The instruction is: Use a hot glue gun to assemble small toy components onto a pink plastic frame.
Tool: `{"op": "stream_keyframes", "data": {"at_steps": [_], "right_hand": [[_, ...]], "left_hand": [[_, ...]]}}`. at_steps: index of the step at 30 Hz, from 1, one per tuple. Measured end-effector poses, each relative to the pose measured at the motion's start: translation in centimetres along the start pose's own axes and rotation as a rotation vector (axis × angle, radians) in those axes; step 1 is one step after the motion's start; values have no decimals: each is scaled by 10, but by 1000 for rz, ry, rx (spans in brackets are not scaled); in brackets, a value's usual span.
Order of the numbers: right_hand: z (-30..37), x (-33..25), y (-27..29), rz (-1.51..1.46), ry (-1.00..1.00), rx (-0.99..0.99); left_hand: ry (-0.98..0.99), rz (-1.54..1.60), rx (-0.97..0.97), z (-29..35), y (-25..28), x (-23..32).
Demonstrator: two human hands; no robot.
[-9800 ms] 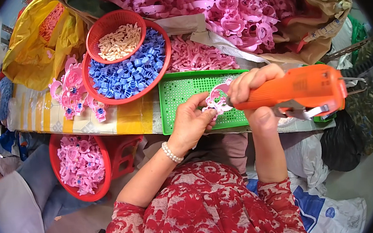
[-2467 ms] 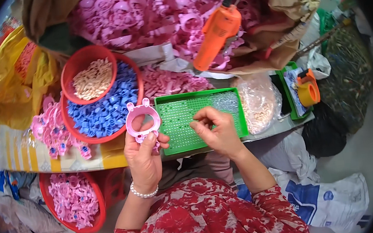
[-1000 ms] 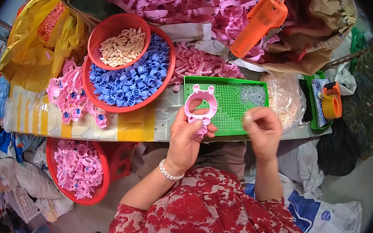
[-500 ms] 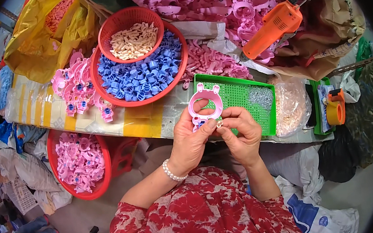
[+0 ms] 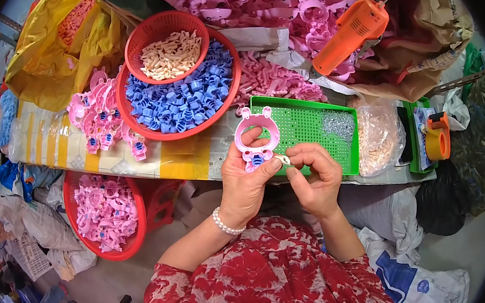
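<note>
My left hand is closed on a pink plastic ring part with small animal ears, its fingers passing behind and through the ring. A blue insert sits in the lower body of that part. At my left thumb tip is a small cream plastic piece, held by the bent fingers of my right hand. Whether the cream piece touches the pink part is hard to make out. Both hands are over the near edge of the green perforated tray, which holds small silvery pieces at its right.
A red basket of blue pieces carries a smaller red basket of cream pieces. Pink parts lie left of them; another red basket sits lower left. An orange electric screwdriver hangs at right, near tape.
My left hand has shifted slightly left and turned the pink part, so its blue insert shows more. My right thumb has moved down, farther from the index finger.
</note>
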State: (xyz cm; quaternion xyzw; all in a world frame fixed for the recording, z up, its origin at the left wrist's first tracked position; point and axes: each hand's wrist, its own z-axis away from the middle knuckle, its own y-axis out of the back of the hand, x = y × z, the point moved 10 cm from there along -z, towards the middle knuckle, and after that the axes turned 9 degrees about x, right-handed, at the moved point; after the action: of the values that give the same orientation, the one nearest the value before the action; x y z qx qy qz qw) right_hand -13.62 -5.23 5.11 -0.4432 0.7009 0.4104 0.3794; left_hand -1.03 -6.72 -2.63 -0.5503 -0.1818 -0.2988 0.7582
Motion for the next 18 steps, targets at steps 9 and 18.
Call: {"op": "stream_keyframes", "data": {"at_steps": [9,18], "right_hand": [[4,8,-1,-51,-101,30],[-2,-26,-5,194,244,-3]], "left_hand": [[-68,-119,8,0,3,3],[103,112,-88,3,-3,-2]]}}
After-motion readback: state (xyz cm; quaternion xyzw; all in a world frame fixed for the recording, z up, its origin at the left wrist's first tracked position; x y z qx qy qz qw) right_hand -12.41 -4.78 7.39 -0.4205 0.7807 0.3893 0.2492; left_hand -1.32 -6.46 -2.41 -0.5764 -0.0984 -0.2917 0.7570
